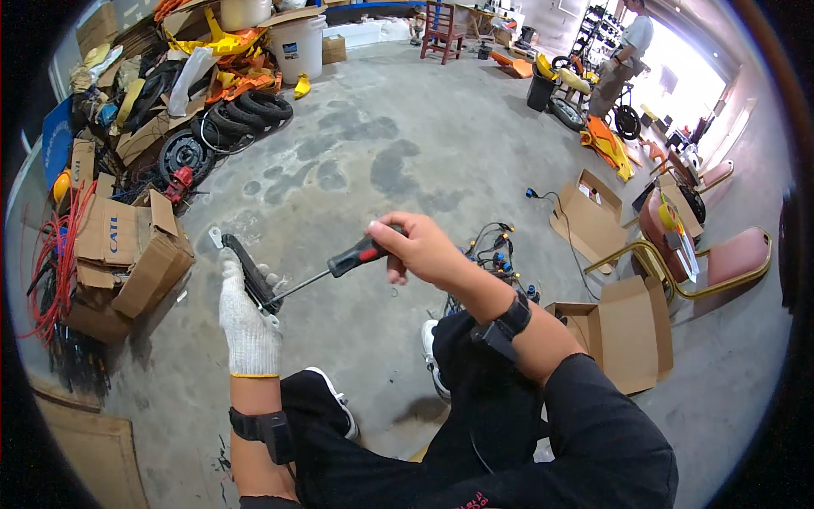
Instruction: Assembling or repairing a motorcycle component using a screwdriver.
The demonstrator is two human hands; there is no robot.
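Left hand [240, 299]: seen in the head view, in a white knit glove [254, 349], grasping the dark part with fingers showing on its far side.
Part [249, 267]: long, narrow, dark, with a pale tab at its upper end; held tilted over the floor [373, 339], left of centre.
Right hand [417, 248]: bare, closed around the screwdriver's handle.
Screwdriver [354, 258]: black and red handle, shaft slanting down-left, tip at the part's lower end; whether it is seated in anything cannot be told.
Wrists: a black band [502, 327] on each.
Right side: cables [494, 259] on the floor beyond the right forearm; an open box [632, 335]; pink chairs [736, 261].
Left side: a battered carton [114, 242] beside red cable [61, 263]; tyres [246, 114] farther off.
Far end: a white bucket [298, 53], a red chair [442, 32], a person [629, 55] standing near the bright doorway [678, 59].
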